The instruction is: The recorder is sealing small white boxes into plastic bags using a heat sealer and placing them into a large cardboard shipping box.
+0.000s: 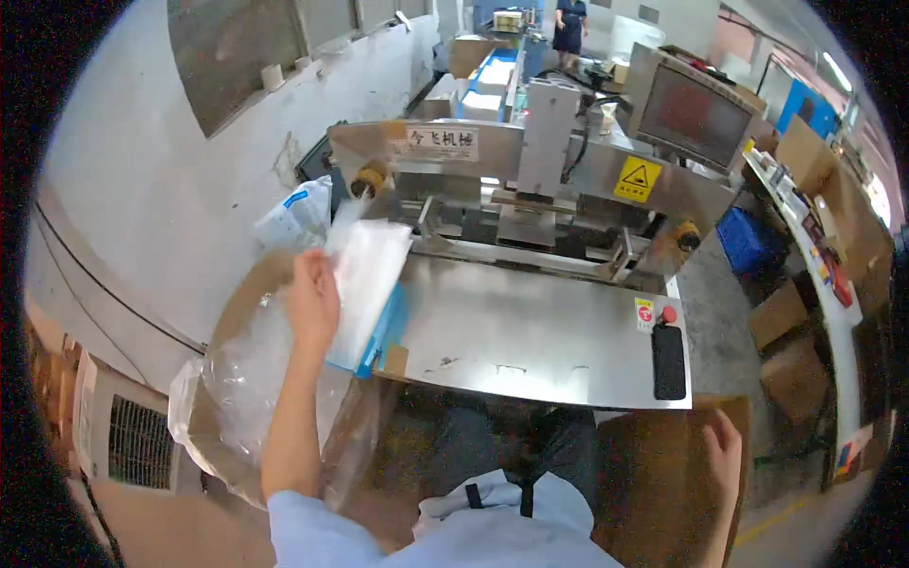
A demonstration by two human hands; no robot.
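Note:
My left hand [317,292] is closed at the left edge of a white, flat plastic packet [371,270], with some motion blur around it. The packet lies over a blue tray [383,333] at the left end of the machine's steel table [511,322]. Low on the right, my right hand [724,447] is held over an open cardboard box [653,473]. Its fingers are loosely bent and apart, with nothing visible in them.
A large box lined with clear plastic [251,364] stands left of the table. A black phone [668,364] lies by a red button [668,314] at the right end. Behind are the machine's steel frame [606,166] and a monitor [696,114]. A person [569,26] stands far back.

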